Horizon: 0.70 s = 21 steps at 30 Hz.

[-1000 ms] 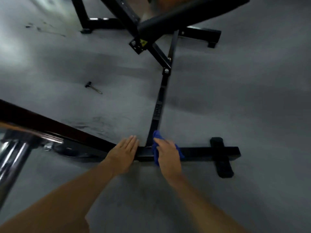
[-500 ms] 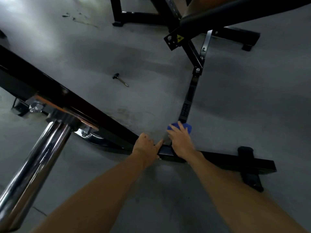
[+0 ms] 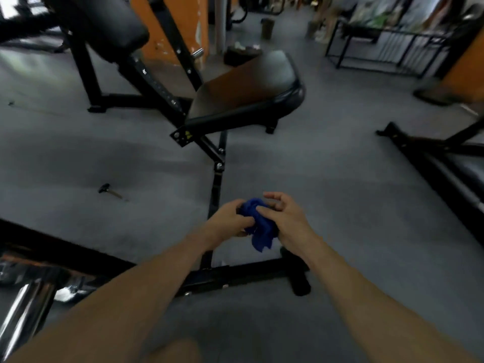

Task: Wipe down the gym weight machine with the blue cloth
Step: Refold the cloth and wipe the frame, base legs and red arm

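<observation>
A: Blue cloth [image 3: 258, 226]: bunched into a crumpled wad, one loose corner hanging down. Held in the air between both hands, above the black base crossbar [image 3: 235, 277] of the weight machine, not touching it.

B: Fingers?

A: Left hand [image 3: 226, 222]: curled round the cloth's left side, thumb and fingertips pinching the fabric. Right hand [image 3: 286, 222]: thumb pressed onto the cloth, palm against its right side; index and middle fingers lifted and slightly spread above the wad.

B: Machine itself?

A: Black steel frame. Central floor rail [image 3: 216, 191] running away from the crossbar up to a bolted joint under the seat pad [image 3: 248, 95]. Pad black, glossy edge, tilted. Second black pad [image 3: 104, 24] upper left on an angled upright with adjustment holes. Black rubber foot [image 3: 298, 280] at the crossbar's right end.

B: Floor and room?

A: Grey floor [image 3: 353, 205], matte, with darker smudged patches. Small black-headed pin [image 3: 108, 191] lying loose on it, well apart to the left. Chrome tube [image 3: 23, 313] at lower left under another dark frame beam. Orange column [image 3: 180, 24] behind the bench. Black metal rack [image 3: 392, 51] at upper right, blurred.
</observation>
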Available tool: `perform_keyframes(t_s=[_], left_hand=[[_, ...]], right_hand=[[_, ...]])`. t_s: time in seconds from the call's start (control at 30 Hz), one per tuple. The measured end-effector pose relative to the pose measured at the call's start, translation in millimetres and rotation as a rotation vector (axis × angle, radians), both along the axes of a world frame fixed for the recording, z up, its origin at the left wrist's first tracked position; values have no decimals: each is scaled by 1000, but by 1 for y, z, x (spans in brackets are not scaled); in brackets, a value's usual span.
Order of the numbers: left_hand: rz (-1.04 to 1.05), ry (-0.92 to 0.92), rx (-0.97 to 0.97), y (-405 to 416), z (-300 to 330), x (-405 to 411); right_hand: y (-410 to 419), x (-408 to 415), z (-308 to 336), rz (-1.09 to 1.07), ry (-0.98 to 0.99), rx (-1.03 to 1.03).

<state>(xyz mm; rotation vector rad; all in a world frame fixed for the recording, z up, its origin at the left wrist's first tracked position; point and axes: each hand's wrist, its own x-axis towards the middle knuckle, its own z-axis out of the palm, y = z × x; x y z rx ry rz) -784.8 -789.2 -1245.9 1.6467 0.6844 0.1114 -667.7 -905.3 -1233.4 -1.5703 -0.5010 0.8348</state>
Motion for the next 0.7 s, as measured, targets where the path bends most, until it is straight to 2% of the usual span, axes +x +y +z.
perform_keyframes(t_s=[0.13,0.27,0.47,0.53,0.7], left_hand=[[-123,-157,176,-21,75,41],[-170,-192,382,-41,160,68],[-152,-240,626,-64,277,83],[-107,-232,679,-71,302,85],[6,-134,850,-94,330,85]], right_hand=[[-35,36,92,-23,-216,14],[-65,64,171,-13,-410,1],[-106,84,278,83,-861,-62],[-116,92,299,106,-923,-63],[-126,99,319,214,-909,-37]])
